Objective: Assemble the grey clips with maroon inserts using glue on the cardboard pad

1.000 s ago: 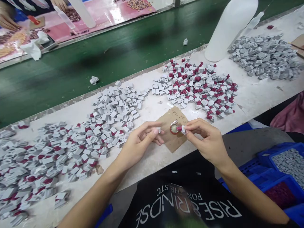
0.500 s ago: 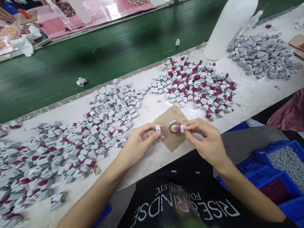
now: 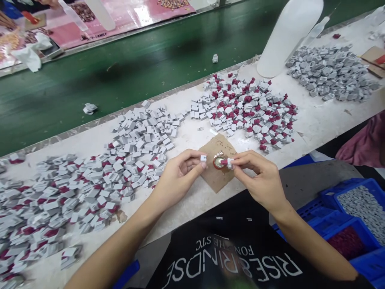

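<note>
Between the thumb and fingers of my left hand (image 3: 183, 170) is a small light-grey plastic block (image 3: 203, 158). My right hand (image 3: 260, 174) pinches a small grey plastic piece with a maroon end (image 3: 224, 161). That maroon end points left, over a small round dish of clear, shiny liquid (image 3: 219, 159); whether it touches the liquid I cannot tell. Under the dish lies a square of brown cardboard (image 3: 217, 185), wet with drops. My two hands are apart, one on either side of the dish.
Grey and maroon pieces lie heaped on the left (image 3: 90, 192) and behind the cardboard (image 3: 246, 108). A white bottle (image 3: 281, 44) stands before a pile of grey pieces (image 3: 333, 74). Beyond runs a green conveyor belt (image 3: 144, 60) carrying loose pieces. Blue crates (image 3: 345, 216) sit lower right.
My left hand has brought its grey block slightly right and up, nearer the dish. My right hand stays almost in place. Loose pieces on the green belt have shifted left.
</note>
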`<state>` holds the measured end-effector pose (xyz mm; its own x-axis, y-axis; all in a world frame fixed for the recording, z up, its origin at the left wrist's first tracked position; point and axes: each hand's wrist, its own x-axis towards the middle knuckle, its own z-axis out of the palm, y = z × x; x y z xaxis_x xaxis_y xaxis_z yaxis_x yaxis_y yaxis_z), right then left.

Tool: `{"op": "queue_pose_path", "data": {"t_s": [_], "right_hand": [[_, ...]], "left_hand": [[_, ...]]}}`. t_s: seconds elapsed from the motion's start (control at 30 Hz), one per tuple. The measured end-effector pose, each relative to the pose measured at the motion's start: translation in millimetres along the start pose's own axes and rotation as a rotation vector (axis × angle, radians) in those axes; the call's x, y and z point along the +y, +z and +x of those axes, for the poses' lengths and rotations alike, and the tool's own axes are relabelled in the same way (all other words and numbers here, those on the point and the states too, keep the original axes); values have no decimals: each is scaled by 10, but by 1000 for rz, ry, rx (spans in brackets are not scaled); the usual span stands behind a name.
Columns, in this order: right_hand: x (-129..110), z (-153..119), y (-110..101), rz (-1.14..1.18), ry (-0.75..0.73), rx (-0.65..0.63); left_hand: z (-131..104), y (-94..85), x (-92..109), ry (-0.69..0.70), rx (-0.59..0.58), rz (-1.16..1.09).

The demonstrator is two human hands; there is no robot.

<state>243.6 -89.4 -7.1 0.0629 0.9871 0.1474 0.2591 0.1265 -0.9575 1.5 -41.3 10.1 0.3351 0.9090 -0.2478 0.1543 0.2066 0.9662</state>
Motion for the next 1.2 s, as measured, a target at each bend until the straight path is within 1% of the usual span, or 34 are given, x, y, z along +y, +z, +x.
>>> {"op": "queue_pose_path", "data": {"t_s": [0.13,0.23,0.3,0.37,0.47,0.57,0.67,0.8,1.0,1.1,1.2], "right_hand": [[-22,54,-41,95,34,91],[-25,170,-75,284,113,147],[-25,264,-92,420,159,146],[-32,345,-103,468,168,123],[-58,419,-102,421,157,88],[-80,444,-78,434,142,107],[-74,449,-52,443,130,149],[-51,456,-29,367,124,148],[-63,469,13,417,147,189],[-76,473,23,405,129,183],[-88,476,16,345,109,157]], "left_hand": [[71,27,110,33,-11,-21],[149,74,234,64,-8,-44],[203,122,319,94,-10,-58],[253,179,393,123,-16,-71],[324,258,461,149,-18,-92],[382,300,472,155,-13,-118],[415,299,449,152,-17,-136],[424,273,422,157,-2,-120],[441,267,424,170,5,-124],[455,280,423,173,-3,-138],[460,286,415,181,-11,-134]]}}
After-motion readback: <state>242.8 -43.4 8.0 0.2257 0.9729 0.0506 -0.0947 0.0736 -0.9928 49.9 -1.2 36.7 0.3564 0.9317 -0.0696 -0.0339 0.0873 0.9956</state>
